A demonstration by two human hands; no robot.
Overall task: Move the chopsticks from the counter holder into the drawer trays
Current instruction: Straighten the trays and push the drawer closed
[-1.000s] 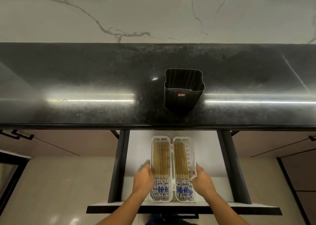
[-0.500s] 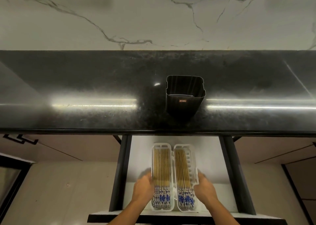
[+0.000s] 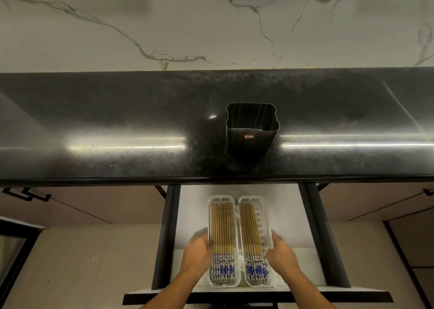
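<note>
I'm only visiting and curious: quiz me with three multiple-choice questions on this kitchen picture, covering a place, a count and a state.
1. Where does the black holder stand? A on a shelf; B on the dark counter; C on the floor.
2. How many white trays hold chopsticks? A one; B two; C four.
3. The drawer is: A pulled open; B shut; C lifted out.
Answers: B, it stands upright on the counter; B, two lie side by side; A, its inside shows below the counter edge.
</note>
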